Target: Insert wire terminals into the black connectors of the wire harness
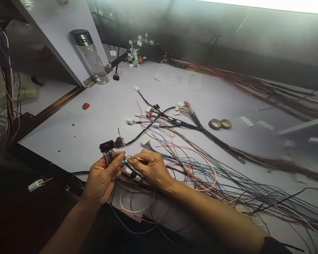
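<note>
Near the table's front edge, my left hand (103, 178) is closed, its thumb and forefinger pinching wires. A black connector (107, 146) with red and blue wires stands up just behind those fingers. My right hand (153, 167) is closed too, pinching several thin wires with bare metal ends (134, 157), close to the left fingertips. What exactly meets between the two hands is too small to make out. Beside the black connector lies a smaller black connector (118, 141) on a sleeved cable. A white multi-pin connector (145, 141) rests behind my right hand.
A black-sleeved wiring harness (214, 137) and loose coloured wires (201, 176) spread to the right. Two tape rolls (215, 124) lie beyond. A glass bottle (92, 60) stands at the back left, with a red connector (86, 106) nearer. A paper sheet (178, 77) lies behind.
</note>
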Motion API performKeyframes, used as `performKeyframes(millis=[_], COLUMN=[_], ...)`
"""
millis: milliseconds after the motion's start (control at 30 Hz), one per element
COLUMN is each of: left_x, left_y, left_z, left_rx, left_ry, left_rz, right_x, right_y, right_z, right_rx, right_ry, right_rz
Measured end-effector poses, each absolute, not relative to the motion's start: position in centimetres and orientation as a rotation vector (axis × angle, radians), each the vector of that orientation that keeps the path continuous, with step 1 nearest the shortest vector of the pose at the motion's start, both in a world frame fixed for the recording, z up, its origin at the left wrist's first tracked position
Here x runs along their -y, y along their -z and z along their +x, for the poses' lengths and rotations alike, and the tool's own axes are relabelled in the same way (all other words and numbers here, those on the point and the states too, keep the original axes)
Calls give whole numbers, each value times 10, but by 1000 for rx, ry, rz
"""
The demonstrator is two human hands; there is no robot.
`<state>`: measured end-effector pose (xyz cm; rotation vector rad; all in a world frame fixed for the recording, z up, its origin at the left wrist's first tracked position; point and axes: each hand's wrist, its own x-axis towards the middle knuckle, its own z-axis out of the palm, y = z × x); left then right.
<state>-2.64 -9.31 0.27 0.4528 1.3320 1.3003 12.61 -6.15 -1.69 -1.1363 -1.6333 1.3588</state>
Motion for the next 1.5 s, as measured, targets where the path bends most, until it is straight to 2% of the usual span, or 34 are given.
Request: performKeyframes(millis=[667, 1067, 1500], left_x=[95, 95, 90], left_y=[1, -10, -19], left_z=[-24, -30, -35], left_rx=[-1367, -1214, -1333], left_ry=[-1273, -1360, -1401], left_rz=[445, 369, 331], right_x=[61, 64, 66], right_y=[24, 22, 15], right_z=[127, 128, 131], right_rx=[1598, 1569, 1581], right_ry=[-1323, -1260, -1224], right_rz=[-1065, -1022, -984])
